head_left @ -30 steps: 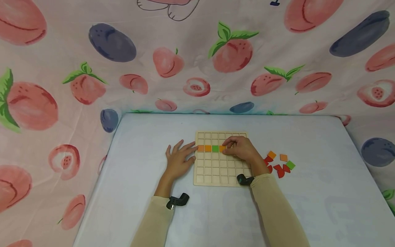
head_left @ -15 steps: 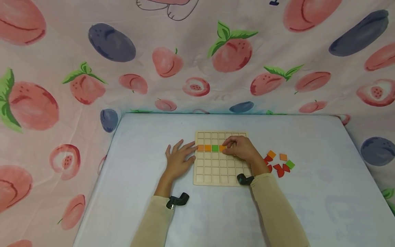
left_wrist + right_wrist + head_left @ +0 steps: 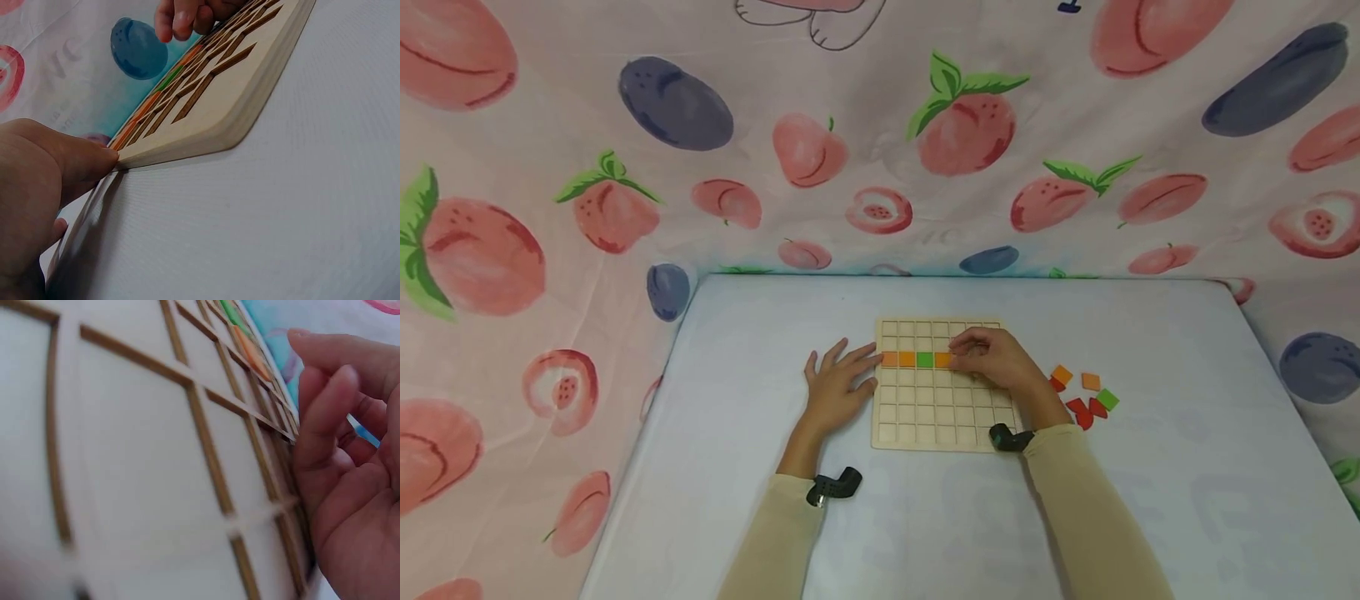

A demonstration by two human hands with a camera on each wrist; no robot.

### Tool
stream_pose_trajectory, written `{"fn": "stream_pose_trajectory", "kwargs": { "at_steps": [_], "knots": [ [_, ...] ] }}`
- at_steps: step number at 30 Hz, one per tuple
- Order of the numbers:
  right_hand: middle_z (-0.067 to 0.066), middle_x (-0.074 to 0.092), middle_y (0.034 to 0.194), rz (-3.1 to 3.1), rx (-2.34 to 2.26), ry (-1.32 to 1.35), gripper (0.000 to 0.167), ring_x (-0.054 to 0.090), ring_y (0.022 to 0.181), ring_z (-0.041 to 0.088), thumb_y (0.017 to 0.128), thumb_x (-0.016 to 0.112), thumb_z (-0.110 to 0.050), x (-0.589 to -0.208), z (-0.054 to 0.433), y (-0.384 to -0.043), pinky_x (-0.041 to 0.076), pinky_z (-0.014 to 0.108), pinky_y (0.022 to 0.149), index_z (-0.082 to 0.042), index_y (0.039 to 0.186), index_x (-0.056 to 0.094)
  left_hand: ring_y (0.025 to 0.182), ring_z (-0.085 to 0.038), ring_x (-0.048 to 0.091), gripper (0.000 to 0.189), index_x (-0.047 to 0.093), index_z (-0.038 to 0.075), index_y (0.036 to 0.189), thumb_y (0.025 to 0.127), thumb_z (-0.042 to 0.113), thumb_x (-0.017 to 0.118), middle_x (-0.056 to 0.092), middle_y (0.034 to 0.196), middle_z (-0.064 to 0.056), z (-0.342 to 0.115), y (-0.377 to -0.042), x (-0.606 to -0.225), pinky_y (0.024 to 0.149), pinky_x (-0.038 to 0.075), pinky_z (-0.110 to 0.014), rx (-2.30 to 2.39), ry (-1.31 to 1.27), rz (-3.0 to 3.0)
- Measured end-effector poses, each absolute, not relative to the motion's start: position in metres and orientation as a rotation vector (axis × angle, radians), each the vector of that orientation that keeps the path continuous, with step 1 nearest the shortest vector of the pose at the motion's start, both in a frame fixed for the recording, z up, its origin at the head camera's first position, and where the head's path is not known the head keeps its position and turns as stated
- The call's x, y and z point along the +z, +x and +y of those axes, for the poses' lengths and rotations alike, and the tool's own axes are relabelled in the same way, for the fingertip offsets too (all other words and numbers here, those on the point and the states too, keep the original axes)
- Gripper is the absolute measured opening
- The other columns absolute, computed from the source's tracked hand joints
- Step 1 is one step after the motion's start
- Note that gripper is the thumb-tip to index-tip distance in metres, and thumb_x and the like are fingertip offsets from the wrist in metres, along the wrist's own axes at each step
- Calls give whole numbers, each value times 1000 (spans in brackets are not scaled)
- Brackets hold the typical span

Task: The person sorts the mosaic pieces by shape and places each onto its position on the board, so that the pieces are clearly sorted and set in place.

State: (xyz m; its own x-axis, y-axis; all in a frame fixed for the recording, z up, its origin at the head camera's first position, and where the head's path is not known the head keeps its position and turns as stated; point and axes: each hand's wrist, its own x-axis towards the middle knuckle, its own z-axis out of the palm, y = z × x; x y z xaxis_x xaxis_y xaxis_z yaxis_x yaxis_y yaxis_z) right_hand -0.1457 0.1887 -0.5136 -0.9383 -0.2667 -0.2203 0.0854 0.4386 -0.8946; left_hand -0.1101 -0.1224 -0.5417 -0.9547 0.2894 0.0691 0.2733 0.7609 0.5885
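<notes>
A wooden grid board (image 3: 913, 415) lies on the white table. One of its rows holds a light orange tile (image 3: 889, 359), an orange tile (image 3: 907, 359), a green tile (image 3: 925, 360) and another orange tile (image 3: 942, 360), side by side from the left edge. My left hand (image 3: 838, 393) has its fingers spread, with fingertips at the board's left edge; the left wrist view shows its thumb (image 3: 94, 161) against the corner side. Over the board's right part hovers my right hand (image 3: 996, 360), loosely bent, fingertips just right of the last orange tile. Nothing shows between its fingers in the right wrist view.
Right of the board lie loose pieces: an orange square (image 3: 1061, 374), a light orange square (image 3: 1091, 381), a green square (image 3: 1107, 400) and several red rounded pieces (image 3: 1085, 419). My right forearm partly covers this side. A fruit-print cloth (image 3: 880, 125) hangs behind the table.
My right hand has let go of the fourth tile, the orange one, and shifted slightly right. That tile stays in its cell. The left hand keeps its place.
</notes>
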Motion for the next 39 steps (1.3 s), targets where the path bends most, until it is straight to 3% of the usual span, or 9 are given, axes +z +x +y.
{"fn": "stream_pose_trajectory", "kwargs": {
  "at_steps": [5, 15, 23, 30, 39],
  "knots": [
    [10, 74, 107, 2408, -1483, -113, 35, 67, 94, 19, 89, 81, -24, -499, 208, -136, 53, 26, 83, -8, 118, 71, 156, -28, 23, 42, 63, 30, 141, 98, 30, 63, 51, 155, 11, -122, -110, -542, 120, -4, -67, 965, 479, 2916],
    [8, 70, 104, 2603, -1329, -32, 34, 62, 92, 21, 93, 75, -34, -474, 259, -121, 56, 37, 71, -10, 117, 71, 155, -30, 26, 42, 64, 28, 140, 97, 29, 64, 53, 154, 9, -122, -109, -541, 119, -2, -68, 980, 488, 2933],
    [10, 68, 106, 2699, -1139, 52, 36, 58, 98, 28, 95, 71, -42, -462, 293, -109, 57, 34, 65, -14, 117, 71, 156, -28, 24, 43, 63, 30, 141, 98, 29, 63, 51, 155, 10, -122, -109, -541, 120, -4, -67, 961, 476, 2921],
    [12, 69, 111, 2749, -969, 86, 43, 59, 106, 30, 96, 68, -48, -464, 324, -102, 50, 31, 75, -12, 120, 70, 157, -28, 23, 43, 62, 31, 141, 98, 31, 63, 50, 156, 11, -123, -109, -541, 121, -4, -66, 961, 472, 2917],
    [11, 69, 108, 2694, -820, 111, 43, 59, 102, 29, 96, 68, -46, -474, 349, -96, 50, 31, 76, -10, 121, 69, 156, -28, 24, 43, 63, 31, 141, 98, 30, 64, 51, 155, 12, -123, -109, -542, 120, -3, -66, 961, 476, 2932]
  ]
}}
